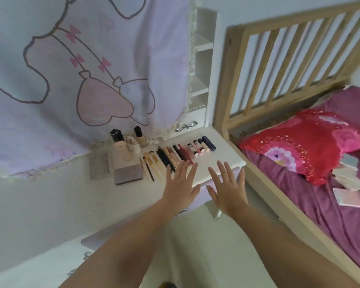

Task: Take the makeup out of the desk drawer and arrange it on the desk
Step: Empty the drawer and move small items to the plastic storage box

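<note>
White is the desk (220,156), and the makeup lies on it in a neat row. Your left hand (180,185) and your right hand (227,190) are both flat, with straight spread fingers, and they hold nothing. They hover side by side over the near edge of the desk, palms down. The fingertips of your left hand reach the near ends of the pencils (170,156); whether they touch them you cannot tell.

From left to right the row goes like this: a lash tray (99,166), a grey palette (128,174), the brushes (152,165), the dark and pink pencils, then the lipsticks (200,147) on the right end. The bottles (129,143) stand upright at the far side, behind the palette and close to the curtain (81,69). The curtain is lilac with a cartoon print and it hangs down to the desk on the left.

Below your hands a lilac drawer front (197,201) shows under the desk edge. On the right stands a wooden bed (279,59) with a red pillow (303,148) on a purple sheet (312,204), and some cards (349,196) lie near the pillow.
</note>
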Motion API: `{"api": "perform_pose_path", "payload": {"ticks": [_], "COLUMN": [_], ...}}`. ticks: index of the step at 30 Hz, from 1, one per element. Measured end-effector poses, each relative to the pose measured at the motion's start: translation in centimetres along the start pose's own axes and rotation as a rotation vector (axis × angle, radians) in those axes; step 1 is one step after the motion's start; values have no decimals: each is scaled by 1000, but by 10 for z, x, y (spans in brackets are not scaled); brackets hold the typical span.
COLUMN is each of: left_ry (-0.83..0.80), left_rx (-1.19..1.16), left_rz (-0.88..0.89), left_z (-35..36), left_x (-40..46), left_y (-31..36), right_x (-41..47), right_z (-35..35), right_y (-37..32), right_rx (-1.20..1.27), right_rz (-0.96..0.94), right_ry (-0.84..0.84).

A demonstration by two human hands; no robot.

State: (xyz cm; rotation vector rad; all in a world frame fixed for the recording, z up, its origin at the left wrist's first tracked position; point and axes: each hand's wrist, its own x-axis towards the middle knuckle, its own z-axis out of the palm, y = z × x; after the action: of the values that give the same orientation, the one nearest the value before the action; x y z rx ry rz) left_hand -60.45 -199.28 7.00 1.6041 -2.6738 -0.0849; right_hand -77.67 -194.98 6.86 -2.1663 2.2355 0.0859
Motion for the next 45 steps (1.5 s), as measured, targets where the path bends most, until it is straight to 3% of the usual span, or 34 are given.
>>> {"api": "perform_pose_path", "payload": {"ticks": [5,12,14,27,40,45], "left_ry": [-119,-257,-400,-556,-574,-569], "left_rx": [28,47,62,247,424,418], "left_rz": [221,606,710,1547,1963,2105], "left_z": [15,43,50,55,60,55], "left_x": [7,-19,-35,-282,-597,-704], "left_y": [28,57,69,156,71,59], "right_x": [-49,-156,-194,-437,-644,-713], "right_z": [30,55,58,77,80,78], "right_y": [9,-36,-55,-247,-514,-581], "right_rx": [77,201,268,610,657,646], "right_rz": [340,889,1029,2003,2462,2576], "right_ry": [-81,-180,-202,-100,-10,9]}}
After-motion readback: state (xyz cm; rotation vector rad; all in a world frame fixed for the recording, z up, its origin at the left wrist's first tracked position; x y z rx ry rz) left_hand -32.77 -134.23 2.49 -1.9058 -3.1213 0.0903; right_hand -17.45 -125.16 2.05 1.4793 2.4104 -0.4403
